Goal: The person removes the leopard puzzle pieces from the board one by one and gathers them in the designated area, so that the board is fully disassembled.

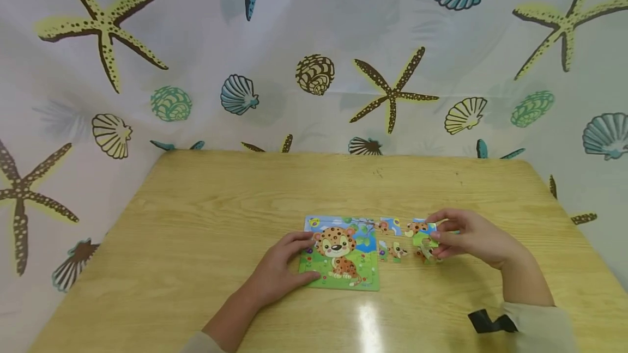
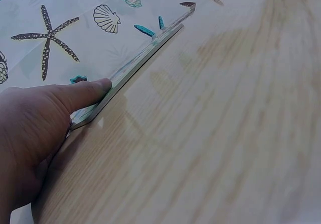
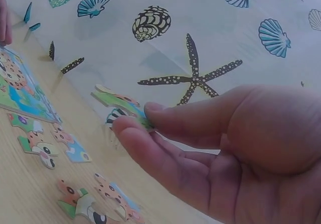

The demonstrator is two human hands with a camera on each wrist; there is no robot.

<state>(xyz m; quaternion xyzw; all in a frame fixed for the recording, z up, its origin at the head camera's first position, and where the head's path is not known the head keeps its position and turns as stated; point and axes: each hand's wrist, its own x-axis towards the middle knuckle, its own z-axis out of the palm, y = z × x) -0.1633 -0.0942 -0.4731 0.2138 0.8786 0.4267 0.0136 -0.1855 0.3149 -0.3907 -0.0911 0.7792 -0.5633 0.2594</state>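
Note:
A puzzle board (image 1: 345,282) with a spotted leopard cub lies on the table. Over its left side rests my left hand (image 1: 277,271), fingers and thumb spread on the board; the left wrist view has the straight thumb (image 2: 93,94) along the board's edge. To the right, my right hand (image 1: 468,238) pinches a green-and-blue puzzle piece (image 3: 118,101) between thumb and fingertips, raised above the table in the right wrist view. Under and beside that hand lie loose pieces: one with an ear and blue (image 1: 391,226), one with part of a face (image 1: 397,252), and others partly covered.
The wooden table (image 1: 221,195) extends around the board on every side. Behind it hangs a white cloth (image 1: 275,53) printed with starfish and shells. A black strip (image 1: 490,322) is attached at the right sleeve (image 1: 539,326).

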